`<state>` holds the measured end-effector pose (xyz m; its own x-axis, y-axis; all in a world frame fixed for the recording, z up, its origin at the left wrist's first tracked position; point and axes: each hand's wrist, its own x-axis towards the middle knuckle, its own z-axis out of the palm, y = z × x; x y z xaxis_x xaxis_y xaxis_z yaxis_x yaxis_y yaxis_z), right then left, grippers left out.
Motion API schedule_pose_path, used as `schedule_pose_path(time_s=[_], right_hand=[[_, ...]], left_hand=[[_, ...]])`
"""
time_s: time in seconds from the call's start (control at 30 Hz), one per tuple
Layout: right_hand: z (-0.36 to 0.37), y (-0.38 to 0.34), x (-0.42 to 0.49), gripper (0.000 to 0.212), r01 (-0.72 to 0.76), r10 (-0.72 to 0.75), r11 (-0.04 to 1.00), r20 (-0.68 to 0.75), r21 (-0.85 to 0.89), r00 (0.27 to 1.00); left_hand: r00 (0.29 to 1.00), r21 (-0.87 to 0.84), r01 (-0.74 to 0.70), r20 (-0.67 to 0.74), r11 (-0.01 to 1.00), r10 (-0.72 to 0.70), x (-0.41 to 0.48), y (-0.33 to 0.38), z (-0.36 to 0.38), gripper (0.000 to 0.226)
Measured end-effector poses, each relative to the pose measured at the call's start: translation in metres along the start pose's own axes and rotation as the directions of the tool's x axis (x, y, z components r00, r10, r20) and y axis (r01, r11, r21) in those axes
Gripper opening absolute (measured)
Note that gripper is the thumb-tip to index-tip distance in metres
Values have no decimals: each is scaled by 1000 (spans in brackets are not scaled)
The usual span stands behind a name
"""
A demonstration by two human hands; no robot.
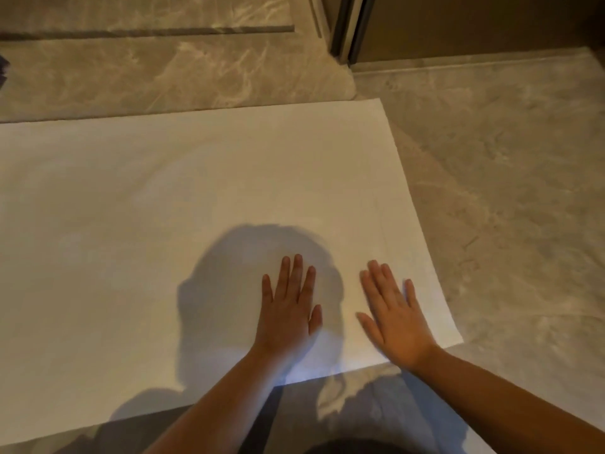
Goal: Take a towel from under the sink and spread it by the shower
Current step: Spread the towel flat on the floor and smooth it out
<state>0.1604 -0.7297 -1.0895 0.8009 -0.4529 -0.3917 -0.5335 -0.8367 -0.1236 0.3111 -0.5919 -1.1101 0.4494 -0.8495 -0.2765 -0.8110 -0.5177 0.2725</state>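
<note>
A large white towel (163,208) lies flat and unfolded on the marble floor, its far edge along the raised stone step of the shower (163,80). My left hand (289,309) rests palm down on the towel near its front edge, fingers spread. My right hand (394,314) lies flat beside it, closer to the towel's right edge, fingers apart. Neither hand holds anything. My head's shadow falls on the towel around the left hand.
Grey-beige marble floor (507,191) extends to the right of the towel. A dark metal door frame (347,27) stands at the back, right of the shower step. A brown wall base (474,24) runs behind it.
</note>
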Motion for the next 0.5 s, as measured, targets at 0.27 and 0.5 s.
schedule_pose_path(time_s=[0.27,0.5], right_hand=[[-9,7,-6,81,-22,25,999,61,-35,998],[-43,-118,85,60,320,-321,947,42,10,946]], left_hand=[[999,56,47,5,997,-47,-30,-31,-14,59],[934,40,353,-70,935,-350,-72,-98,-38,56]])
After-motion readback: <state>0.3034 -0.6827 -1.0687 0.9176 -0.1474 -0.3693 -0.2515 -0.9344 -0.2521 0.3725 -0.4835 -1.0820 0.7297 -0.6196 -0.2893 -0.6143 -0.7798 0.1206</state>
